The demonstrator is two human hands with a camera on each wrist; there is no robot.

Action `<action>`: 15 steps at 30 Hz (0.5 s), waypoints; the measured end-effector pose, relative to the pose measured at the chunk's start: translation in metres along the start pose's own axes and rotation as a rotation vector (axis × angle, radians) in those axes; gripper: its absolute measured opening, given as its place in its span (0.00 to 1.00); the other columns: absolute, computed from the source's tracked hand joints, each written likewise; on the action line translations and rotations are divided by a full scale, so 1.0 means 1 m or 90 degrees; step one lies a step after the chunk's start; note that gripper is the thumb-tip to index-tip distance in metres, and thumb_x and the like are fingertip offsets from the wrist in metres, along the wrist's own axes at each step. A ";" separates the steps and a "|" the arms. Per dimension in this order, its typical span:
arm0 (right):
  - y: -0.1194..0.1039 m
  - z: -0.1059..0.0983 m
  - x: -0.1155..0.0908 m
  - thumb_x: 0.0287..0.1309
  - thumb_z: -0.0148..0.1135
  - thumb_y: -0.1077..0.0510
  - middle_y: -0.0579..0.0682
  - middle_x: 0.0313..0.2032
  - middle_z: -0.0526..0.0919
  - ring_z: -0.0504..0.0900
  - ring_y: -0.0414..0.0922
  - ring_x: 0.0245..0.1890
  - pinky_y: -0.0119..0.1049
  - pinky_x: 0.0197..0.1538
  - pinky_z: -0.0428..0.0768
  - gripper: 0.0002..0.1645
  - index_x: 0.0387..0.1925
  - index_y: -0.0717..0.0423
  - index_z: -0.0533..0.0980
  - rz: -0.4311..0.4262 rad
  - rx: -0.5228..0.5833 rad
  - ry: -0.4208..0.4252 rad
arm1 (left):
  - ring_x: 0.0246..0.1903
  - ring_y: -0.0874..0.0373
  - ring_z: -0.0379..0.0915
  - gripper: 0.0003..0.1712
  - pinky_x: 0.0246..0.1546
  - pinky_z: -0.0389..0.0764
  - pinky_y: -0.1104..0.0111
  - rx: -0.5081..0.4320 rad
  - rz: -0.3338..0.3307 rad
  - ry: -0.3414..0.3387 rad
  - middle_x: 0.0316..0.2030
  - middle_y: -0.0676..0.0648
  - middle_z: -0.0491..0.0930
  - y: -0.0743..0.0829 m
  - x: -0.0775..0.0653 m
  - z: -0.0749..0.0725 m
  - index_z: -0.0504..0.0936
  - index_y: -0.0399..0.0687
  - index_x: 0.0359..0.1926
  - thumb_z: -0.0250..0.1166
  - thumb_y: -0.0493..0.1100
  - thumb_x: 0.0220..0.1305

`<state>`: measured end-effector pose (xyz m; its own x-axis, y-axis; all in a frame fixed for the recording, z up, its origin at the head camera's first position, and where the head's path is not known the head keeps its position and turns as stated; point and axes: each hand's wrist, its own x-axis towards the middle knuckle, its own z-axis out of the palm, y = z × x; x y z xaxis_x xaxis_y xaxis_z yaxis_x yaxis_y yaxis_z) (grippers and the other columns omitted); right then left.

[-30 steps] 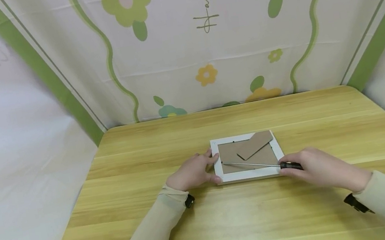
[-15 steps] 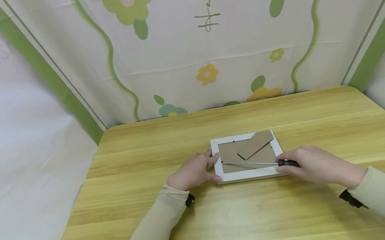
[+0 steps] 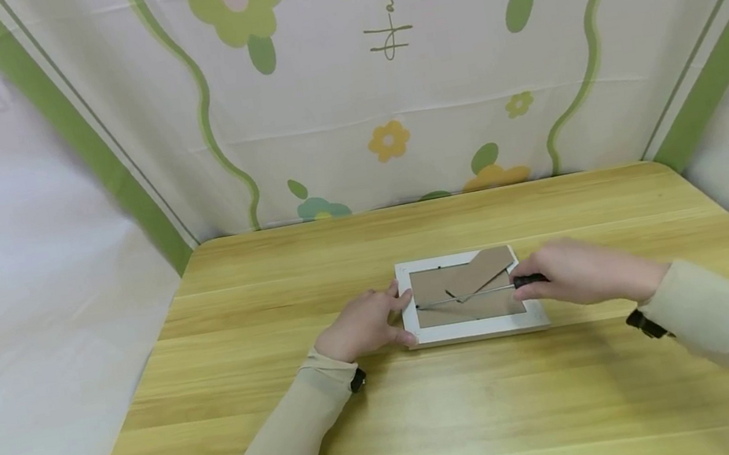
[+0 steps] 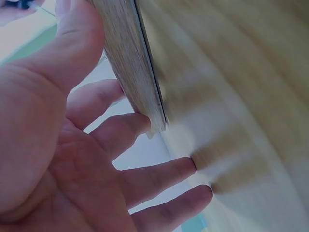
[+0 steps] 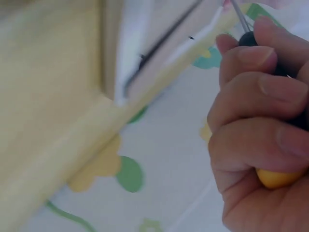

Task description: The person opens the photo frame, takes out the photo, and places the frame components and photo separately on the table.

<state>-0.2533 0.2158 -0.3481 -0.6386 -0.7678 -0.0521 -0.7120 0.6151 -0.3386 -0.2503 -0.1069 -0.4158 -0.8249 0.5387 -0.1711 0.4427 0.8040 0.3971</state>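
Note:
A white picture frame (image 3: 480,327) lies face down on the table, showing its brown backing board (image 3: 441,317) and angled easel leg (image 3: 486,269). My left hand (image 3: 367,324) rests at the frame's left edge, fingers spread, thumb at the near corner. In the left wrist view, the ring and little fingertips (image 4: 205,195) meet the tabletop past the frame's edge. My right hand (image 3: 579,273) grips a screwdriver (image 3: 529,279); its yellow handle end (image 5: 277,178) pokes out below the fingers. The shaft crosses over the easel leg, tip at a small black tab (image 3: 418,306) on the left inner edge.
The wood-grain table (image 3: 396,429) extends around the frame on all sides. Behind it hangs a flower-printed cloth (image 3: 314,92), with pale cloth walls left and right. Another black tab (image 3: 440,267) sits on the frame's far inner edge.
My right hand has moved away from me, toward the frame's far side, swinging the screwdriver's handle with it. The tip stays at the left tab. My left hand holds its place.

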 end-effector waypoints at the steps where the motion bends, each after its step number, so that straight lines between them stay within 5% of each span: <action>1: -0.003 -0.005 0.004 0.67 0.62 0.54 0.33 0.17 0.64 0.60 0.29 0.18 0.27 0.24 0.64 0.14 0.24 0.46 0.75 -0.007 -0.017 -0.004 | 0.68 0.41 0.59 0.50 0.69 0.59 0.55 0.003 0.001 0.001 0.72 0.36 0.54 -0.001 0.000 0.000 0.63 0.46 0.73 0.72 0.58 0.54; 4: -0.013 -0.020 0.016 0.67 0.63 0.53 0.35 0.16 0.57 0.56 0.30 0.16 0.28 0.23 0.60 0.20 0.19 0.43 0.67 -0.017 -0.059 -0.024 | 0.67 0.40 0.61 0.50 0.68 0.62 0.55 0.006 0.001 0.007 0.72 0.34 0.55 -0.003 0.001 0.001 0.63 0.45 0.73 0.72 0.57 0.54; 15: -0.047 -0.063 0.057 0.64 0.65 0.53 0.38 0.14 0.61 0.58 0.34 0.15 0.30 0.22 0.61 0.21 0.16 0.47 0.71 0.006 -0.128 -0.152 | 0.66 0.41 0.63 0.50 0.65 0.66 0.57 0.023 0.017 0.011 0.71 0.33 0.56 -0.007 0.005 0.002 0.64 0.43 0.72 0.73 0.57 0.53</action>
<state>-0.2742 0.1546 -0.2760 -0.5752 -0.7679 -0.2819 -0.7653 0.6268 -0.1460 -0.2567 -0.1094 -0.4213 -0.8189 0.5553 -0.1451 0.4761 0.7984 0.3687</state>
